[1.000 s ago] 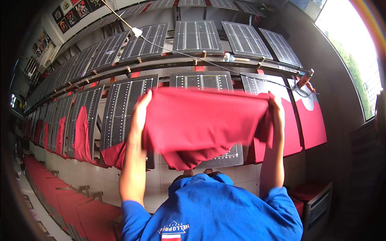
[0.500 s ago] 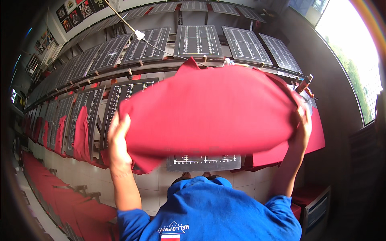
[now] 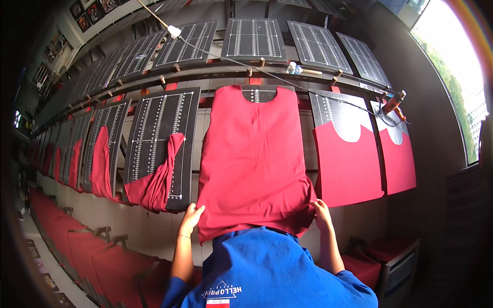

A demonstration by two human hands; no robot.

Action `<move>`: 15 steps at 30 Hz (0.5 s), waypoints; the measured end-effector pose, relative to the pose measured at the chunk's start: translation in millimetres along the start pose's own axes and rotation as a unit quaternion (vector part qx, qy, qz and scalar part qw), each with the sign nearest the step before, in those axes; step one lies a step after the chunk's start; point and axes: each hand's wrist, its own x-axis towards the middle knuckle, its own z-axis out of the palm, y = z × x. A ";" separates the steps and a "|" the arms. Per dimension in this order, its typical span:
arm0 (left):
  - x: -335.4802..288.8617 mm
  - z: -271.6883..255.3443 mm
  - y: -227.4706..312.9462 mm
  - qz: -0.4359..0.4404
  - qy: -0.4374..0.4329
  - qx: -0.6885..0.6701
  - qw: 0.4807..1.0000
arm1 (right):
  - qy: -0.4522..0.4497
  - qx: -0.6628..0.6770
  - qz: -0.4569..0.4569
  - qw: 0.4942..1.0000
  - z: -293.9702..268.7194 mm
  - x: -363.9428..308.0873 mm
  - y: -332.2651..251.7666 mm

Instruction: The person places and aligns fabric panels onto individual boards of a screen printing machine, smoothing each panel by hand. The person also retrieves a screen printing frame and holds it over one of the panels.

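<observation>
A red fabric shirt panel (image 3: pixel 251 159) with a scooped neckline lies over a black printing board (image 3: pixel 280 88), whose top edge shows at the neck. Smooth over its upper part, the cloth wrinkles toward the near hem. My left hand (image 3: pixel 191 219) pinches the panel's lower left edge. On the other side, my right hand (image 3: pixel 322 214) grips the lower right edge, where the fabric bunches. The hem reaches back to my blue shirt.
To the left, a marked board (image 3: pixel 160 120) carries a crumpled red piece (image 3: pixel 163 179). At right, another red panel (image 3: pixel 349 169) lies flat on its board. A heat gun (image 3: pixel 394 102) stands beyond it. A cable (image 3: pixel 221 56) crosses above the rail. Red cloth (image 3: pixel 92 251) hangs behind at left.
The red panel, raised and blurred in the air before, now lies down over the board. Both hands have come nearer to my body and closer together.
</observation>
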 end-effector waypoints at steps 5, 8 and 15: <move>10.2 -10.7 -77.6 -0.012 0.016 -0.060 0.998 | -0.093 -0.006 -0.021 0.995 -32.3 32.0 50.0; -8.9 18.7 -24.2 -0.095 -0.003 -0.095 0.991 | -0.092 0.024 0.018 0.995 -54.0 7.5 61.3; -17.3 -12.8 -100.5 -0.075 0.025 -0.079 0.994 | -0.071 0.029 0.143 0.987 -43.8 0.5 68.0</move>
